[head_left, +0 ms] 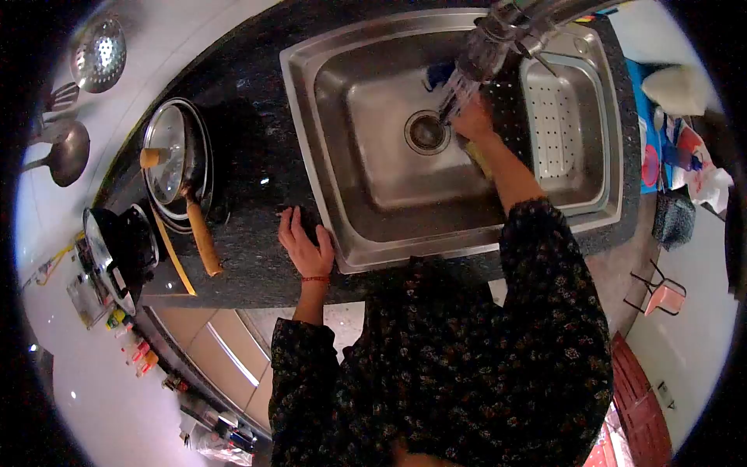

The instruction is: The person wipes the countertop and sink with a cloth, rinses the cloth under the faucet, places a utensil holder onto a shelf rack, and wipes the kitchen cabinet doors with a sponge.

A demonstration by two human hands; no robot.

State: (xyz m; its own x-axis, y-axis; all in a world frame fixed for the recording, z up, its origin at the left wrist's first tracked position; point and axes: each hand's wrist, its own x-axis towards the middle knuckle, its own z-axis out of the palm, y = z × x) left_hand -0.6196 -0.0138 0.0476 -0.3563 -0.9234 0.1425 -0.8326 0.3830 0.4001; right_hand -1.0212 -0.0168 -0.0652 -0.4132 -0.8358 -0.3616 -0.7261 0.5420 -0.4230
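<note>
Fingers spread, my left hand lies flat on the dark counter, beside the left rim of the steel sink. My right hand is inside the large basin, right of the round drain, under water running from the faucet. Its fingers are blurred by the water, and whether they hold anything cannot be made out. A yellowish-green item shows just below that hand, partly hidden by the wrist. Behind the water is a dark blue thing.
A lidded pan with a wooden handle stands on the counter at the left. Ladles hang on the wall. Right of the basin is a smaller one with a perforated tray. A pink stool stands far right.
</note>
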